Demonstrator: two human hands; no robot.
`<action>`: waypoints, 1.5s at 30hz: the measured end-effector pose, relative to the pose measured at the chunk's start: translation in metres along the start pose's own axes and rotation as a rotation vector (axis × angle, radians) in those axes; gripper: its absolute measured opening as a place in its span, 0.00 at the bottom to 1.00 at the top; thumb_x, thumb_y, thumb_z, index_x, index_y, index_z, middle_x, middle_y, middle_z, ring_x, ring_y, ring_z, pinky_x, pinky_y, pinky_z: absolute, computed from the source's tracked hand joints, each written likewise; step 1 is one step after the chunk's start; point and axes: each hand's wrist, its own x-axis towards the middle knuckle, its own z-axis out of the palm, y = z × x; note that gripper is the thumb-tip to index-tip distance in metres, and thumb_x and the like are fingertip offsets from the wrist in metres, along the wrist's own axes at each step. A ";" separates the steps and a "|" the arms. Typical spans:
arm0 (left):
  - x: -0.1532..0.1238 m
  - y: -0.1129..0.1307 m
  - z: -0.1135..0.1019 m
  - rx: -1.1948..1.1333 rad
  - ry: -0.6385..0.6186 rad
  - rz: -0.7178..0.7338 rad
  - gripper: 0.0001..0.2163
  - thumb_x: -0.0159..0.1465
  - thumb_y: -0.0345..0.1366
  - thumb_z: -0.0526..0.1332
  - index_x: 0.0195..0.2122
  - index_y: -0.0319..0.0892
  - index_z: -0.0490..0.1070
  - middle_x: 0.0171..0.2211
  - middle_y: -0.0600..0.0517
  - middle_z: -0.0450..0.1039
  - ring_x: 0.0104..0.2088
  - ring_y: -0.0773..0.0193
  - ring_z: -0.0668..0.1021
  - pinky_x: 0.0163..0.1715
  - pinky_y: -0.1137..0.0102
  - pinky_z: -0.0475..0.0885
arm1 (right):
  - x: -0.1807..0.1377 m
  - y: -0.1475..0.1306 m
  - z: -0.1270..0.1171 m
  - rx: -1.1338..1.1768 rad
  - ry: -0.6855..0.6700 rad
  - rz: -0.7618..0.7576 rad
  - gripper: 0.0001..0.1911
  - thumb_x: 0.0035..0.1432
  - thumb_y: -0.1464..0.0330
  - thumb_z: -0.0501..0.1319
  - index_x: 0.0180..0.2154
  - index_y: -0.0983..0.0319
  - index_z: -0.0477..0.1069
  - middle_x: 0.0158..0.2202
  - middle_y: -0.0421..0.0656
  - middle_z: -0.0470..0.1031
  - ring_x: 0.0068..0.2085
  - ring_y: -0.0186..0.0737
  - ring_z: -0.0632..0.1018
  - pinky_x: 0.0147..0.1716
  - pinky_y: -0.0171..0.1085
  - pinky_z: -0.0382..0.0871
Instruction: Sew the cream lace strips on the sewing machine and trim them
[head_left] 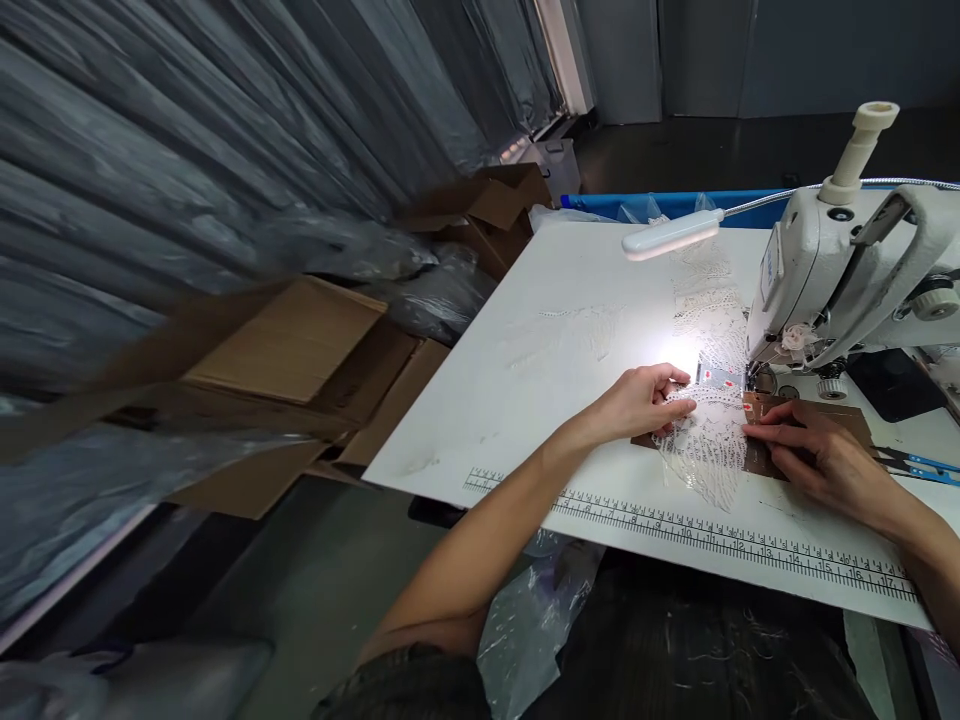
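Two hands were laid on a strip of white lace (705, 450) on the white counter (540, 340). The left hand (643, 402) was set with fingers curled on the lace's left edge; whether the lace was pinched could not be told. The right hand (814, 455) was held released, fingers stretched flat on a brown card (855, 425) under the lace. Just beyond both sets of fingertips, a small grey patch (718, 378) with red marks was placed at the sewing machine (825, 260). A lamp (671, 235) was lit above the left hand; a printed ruler (712, 537) was seen nearer than both wrists.
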 end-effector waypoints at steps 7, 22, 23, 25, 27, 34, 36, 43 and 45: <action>-0.002 0.006 -0.004 -0.052 -0.048 -0.053 0.23 0.63 0.36 0.61 0.58 0.31 0.67 0.30 0.51 0.71 0.25 0.67 0.78 0.21 0.72 0.73 | 0.005 -0.001 -0.010 0.166 0.036 0.125 0.18 0.65 0.65 0.53 0.48 0.59 0.78 0.42 0.47 0.80 0.39 0.41 0.81 0.40 0.41 0.77; 0.002 0.006 0.015 0.221 0.048 0.584 0.18 0.68 0.38 0.60 0.59 0.40 0.67 0.53 0.43 0.75 0.44 0.62 0.79 0.38 0.65 0.77 | 0.012 0.002 -0.009 0.193 0.102 0.467 0.37 0.64 0.40 0.43 0.32 0.59 0.78 0.32 0.49 0.80 0.31 0.46 0.79 0.34 0.45 0.75; 0.004 0.002 0.011 0.291 0.144 0.582 0.14 0.70 0.37 0.58 0.54 0.39 0.70 0.49 0.44 0.77 0.43 0.61 0.78 0.38 0.65 0.76 | 0.012 0.002 -0.009 0.174 0.088 0.444 0.35 0.65 0.42 0.44 0.35 0.60 0.79 0.34 0.49 0.80 0.32 0.46 0.79 0.34 0.44 0.75; 0.006 -0.005 0.005 0.423 0.259 0.583 0.09 0.70 0.36 0.57 0.47 0.39 0.74 0.45 0.45 0.78 0.43 0.61 0.78 0.40 0.65 0.74 | 0.011 0.002 -0.008 0.121 0.065 0.383 0.31 0.64 0.44 0.50 0.44 0.61 0.79 0.34 0.48 0.80 0.32 0.45 0.79 0.32 0.43 0.74; 0.007 -0.010 0.003 0.520 0.269 0.583 0.08 0.70 0.34 0.57 0.44 0.39 0.75 0.44 0.45 0.77 0.44 0.60 0.77 0.41 0.65 0.73 | 0.010 0.002 -0.007 0.051 0.043 0.299 0.30 0.61 0.46 0.55 0.51 0.62 0.77 0.32 0.47 0.77 0.30 0.44 0.77 0.30 0.42 0.72; 0.005 -0.013 0.004 0.695 0.180 0.490 0.14 0.67 0.40 0.63 0.50 0.40 0.69 0.51 0.45 0.73 0.44 0.58 0.74 0.43 0.64 0.69 | 0.001 0.022 0.002 -0.212 0.199 0.258 0.21 0.64 0.56 0.55 0.48 0.61 0.77 0.37 0.50 0.75 0.31 0.45 0.76 0.30 0.44 0.72; 0.006 -0.013 0.004 0.695 0.194 0.469 0.15 0.66 0.41 0.64 0.51 0.40 0.69 0.52 0.45 0.72 0.45 0.57 0.73 0.44 0.64 0.69 | -0.001 0.025 0.004 -0.259 0.282 0.258 0.18 0.63 0.58 0.56 0.46 0.59 0.78 0.41 0.51 0.75 0.34 0.47 0.76 0.30 0.44 0.73; 0.005 -0.011 0.001 0.698 0.280 0.425 0.12 0.65 0.38 0.64 0.48 0.41 0.70 0.51 0.45 0.73 0.47 0.57 0.73 0.44 0.65 0.67 | 0.001 0.013 0.001 -0.255 0.354 0.293 0.16 0.64 0.60 0.53 0.37 0.59 0.78 0.43 0.51 0.74 0.36 0.48 0.78 0.29 0.43 0.72; 0.004 -0.010 -0.001 0.691 0.291 0.396 0.08 0.66 0.37 0.62 0.44 0.40 0.71 0.47 0.46 0.74 0.44 0.58 0.73 0.42 0.65 0.67 | 0.002 0.010 -0.001 -0.242 0.364 0.306 0.17 0.65 0.59 0.52 0.34 0.58 0.77 0.42 0.50 0.75 0.36 0.48 0.78 0.28 0.43 0.71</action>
